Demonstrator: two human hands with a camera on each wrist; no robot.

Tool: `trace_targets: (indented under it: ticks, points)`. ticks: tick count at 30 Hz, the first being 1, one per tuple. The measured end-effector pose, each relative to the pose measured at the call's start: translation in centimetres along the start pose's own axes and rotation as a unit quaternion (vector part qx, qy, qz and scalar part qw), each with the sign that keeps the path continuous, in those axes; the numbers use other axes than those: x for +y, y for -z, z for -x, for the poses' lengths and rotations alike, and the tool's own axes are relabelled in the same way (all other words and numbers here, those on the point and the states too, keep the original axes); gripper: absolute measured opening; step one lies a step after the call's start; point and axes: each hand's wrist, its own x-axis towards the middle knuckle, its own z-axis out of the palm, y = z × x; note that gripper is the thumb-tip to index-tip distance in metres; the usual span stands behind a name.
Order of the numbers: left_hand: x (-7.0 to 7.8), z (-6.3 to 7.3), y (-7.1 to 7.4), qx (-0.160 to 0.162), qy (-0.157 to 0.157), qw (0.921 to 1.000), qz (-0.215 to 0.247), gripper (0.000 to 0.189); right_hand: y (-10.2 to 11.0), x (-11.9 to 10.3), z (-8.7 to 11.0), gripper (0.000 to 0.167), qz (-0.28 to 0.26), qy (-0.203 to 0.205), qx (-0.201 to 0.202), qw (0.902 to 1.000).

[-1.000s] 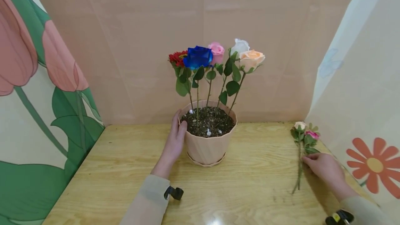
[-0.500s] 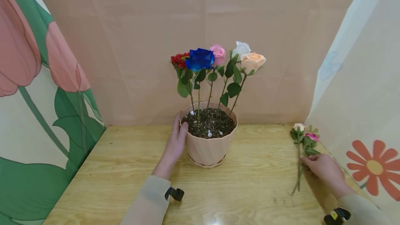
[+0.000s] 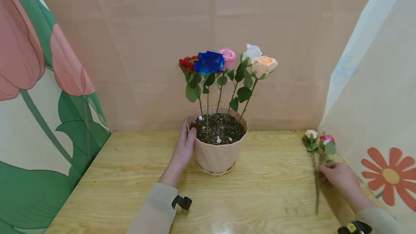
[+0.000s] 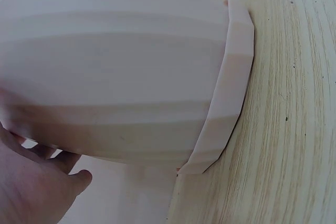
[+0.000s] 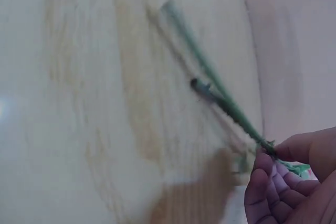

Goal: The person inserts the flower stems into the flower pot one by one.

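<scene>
A pale pink flowerpot (image 3: pixel 218 156) filled with dark soil (image 3: pixel 216 129) stands on a matching saucer (image 4: pixel 226 93). My left hand (image 3: pixel 183 147) holds the pot's left side, thumb near the front rim and fingers round the side. Upright in the soil are a red flower (image 3: pixel 187 63), a blue rose (image 3: pixel 209 62), a pink rose (image 3: pixel 228 57), a white rose (image 3: pixel 251 52) and a peach rose (image 3: pixel 264 65). At the right, my right hand (image 3: pixel 339 178) pinches green stems (image 5: pixel 231 109) below a cream rose (image 3: pixel 311 134) and a magenta flower (image 3: pixel 326 139). Exactly which stems it pinches is unclear.
The wooden table (image 3: pixel 130 176) meets a plain pinkish backdrop (image 3: pixel 156 46) behind the pot. Printed panels with tulips (image 3: pixel 69 64) and an orange-red flower (image 3: pixel 390 176) flank the left and right sides. Black wrist straps (image 3: pixel 182 202) are on both sleeves.
My right hand has shifted slightly right. The magenta flower has risen and turned away from the cream rose, and the stem ends have swung right. My left hand stays on the flowerpot.
</scene>
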Motion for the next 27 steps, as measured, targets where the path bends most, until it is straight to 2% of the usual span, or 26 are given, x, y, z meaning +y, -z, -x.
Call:
trace_targets:
  ticks: [7,14,18,24,27]
  points:
    - [0.1,0.0,0.1,0.0,0.0,1.0,0.004,0.064,1.4,-1.7,0.8,0.055,-0.089,0.01,0.029,0.9955]
    - [0.1,0.1,0.3,0.002,-0.011,0.9999,0.004,0.065,2.6,-4.6,2.1,0.065,-0.133,0.033,0.074,0.9878]
    - [0.2,0.1,0.3,0.0,-0.009,1.0,0.003,0.065,2.6,-6.5,3.2,0.065,-0.121,0.055,0.106,0.9854]
    - [0.2,0.2,0.2,0.0,-0.007,1.0,0.002,0.065,2.7,-9.4,4.6,0.064,-0.097,0.088,0.13,0.9828]
    - [0.2,0.2,0.1,-0.001,-0.009,1.0,0.004,0.065,2.7,-10.9,5.1,0.059,-0.097,0.113,0.152,0.9771]
